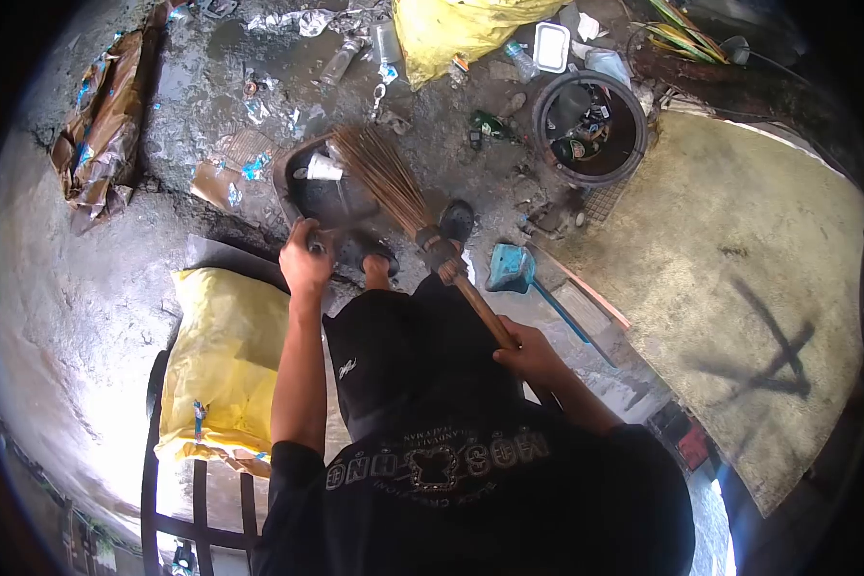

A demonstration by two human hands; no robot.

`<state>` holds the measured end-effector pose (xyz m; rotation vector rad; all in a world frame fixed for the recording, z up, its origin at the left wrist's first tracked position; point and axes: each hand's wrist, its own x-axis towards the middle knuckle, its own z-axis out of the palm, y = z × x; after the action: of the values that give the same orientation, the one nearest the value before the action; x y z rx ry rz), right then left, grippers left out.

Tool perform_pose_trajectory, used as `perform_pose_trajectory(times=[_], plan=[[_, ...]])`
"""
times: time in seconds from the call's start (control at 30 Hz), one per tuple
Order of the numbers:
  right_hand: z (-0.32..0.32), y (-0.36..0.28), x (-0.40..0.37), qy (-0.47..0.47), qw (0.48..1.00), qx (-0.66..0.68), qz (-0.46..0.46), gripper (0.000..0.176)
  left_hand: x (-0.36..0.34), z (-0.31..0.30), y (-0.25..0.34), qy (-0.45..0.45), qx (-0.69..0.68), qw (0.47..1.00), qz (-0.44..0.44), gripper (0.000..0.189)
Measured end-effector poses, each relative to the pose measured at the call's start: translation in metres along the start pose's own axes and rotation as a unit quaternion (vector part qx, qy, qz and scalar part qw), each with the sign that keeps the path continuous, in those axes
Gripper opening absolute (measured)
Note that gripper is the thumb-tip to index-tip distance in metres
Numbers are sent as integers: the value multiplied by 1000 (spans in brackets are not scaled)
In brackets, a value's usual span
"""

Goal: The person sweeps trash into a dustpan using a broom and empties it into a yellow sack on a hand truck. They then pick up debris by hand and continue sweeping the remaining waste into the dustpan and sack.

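My right hand [530, 353] is closed around the wooden handle of a stick broom [394, 187]. The broom slants up and left, its bristle tips over the right rim of a dark dustpan [331, 204]. A crumpled white cup [324, 167] lies in the pan, near its back. My left hand [306, 257] is closed at the near side of the dustpan, on its handle, which the fingers mostly hide. My feet in dark clogs [459, 219] stand just beyond my black shorts, close to the pan.
A round dark tub [590, 127] holds bottles and litter. Yellow sacks [226, 355] lie at left and at the top. Flattened brown cardboard [106, 125] rests far left. A large stained board [739, 278] covers the right. A blue scoop [511, 268] lies near my feet. Litter dots the wet ground.
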<state>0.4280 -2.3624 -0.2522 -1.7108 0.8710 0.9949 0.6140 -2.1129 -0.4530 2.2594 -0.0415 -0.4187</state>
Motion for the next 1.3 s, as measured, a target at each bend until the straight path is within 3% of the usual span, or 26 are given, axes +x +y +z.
perform_pose_trajectory(times=[0.03,0.1,0.13,0.23,0.27,0.33,0.37,0.4,0.43,0.47,0.6,0.7,0.8,0.83,0.87,1.0,1.1,1.17,1.3], plan=[[0,0,-11,4,1000,3,3,51,-1,0,-5,-5,2,1000,7,16],[-12,1,-30,130,990,-49,40,42,0,0,-9,-12,10,1000,15,16],[-26,6,-40,149,981,-103,62,32,1,0,-10,-12,5,1000,21,16],[-77,-5,-82,255,933,-247,50,36,3,2,-22,-23,36,999,11,17],[-102,-10,-98,265,919,-285,64,37,5,1,-21,10,41,997,59,17],[-150,-14,-126,371,859,-337,107,39,7,-4,-19,-66,-3,996,-58,17],[-177,-19,-136,405,799,-423,135,43,9,-7,-17,-78,-6,995,-65,17],[-205,-32,-141,420,763,-453,189,46,9,-3,-25,-73,-3,995,-63,17],[-232,-54,-141,428,762,-435,218,44,11,-3,-23,-73,0,995,-60,17],[-261,-63,-140,450,762,-445,134,41,13,-2,-18,-71,3,996,-59,18],[-383,-108,-72,422,769,-472,91,32,16,7,-4,-41,-9,995,-92,17],[-440,-150,34,380,690,-582,201,30,20,17,13,18,13,998,-53,15],[-419,-168,130,306,624,-682,227,28,15,29,33,8,15,996,-86,15],[-417,-151,151,295,627,-703,160,23,12,37,28,37,40,997,-50,15],[-408,-149,161,287,631,-705,151,23,11,40,24,64,67,996,-14,15],[-381,-133,127,233,624,-738,110,21,14,56,34,63,79,994,-37,15],[-378,-136,109,213,619,-748,113,33,21,67,37,64,92,993,-28,13],[-348,-139,113,147,652,-743,46,39,20,72,43,66,99,992,-33,14],[-304,-127,123,154,648,-746,16,43,22,67,44,97,100,990,-21,14]])
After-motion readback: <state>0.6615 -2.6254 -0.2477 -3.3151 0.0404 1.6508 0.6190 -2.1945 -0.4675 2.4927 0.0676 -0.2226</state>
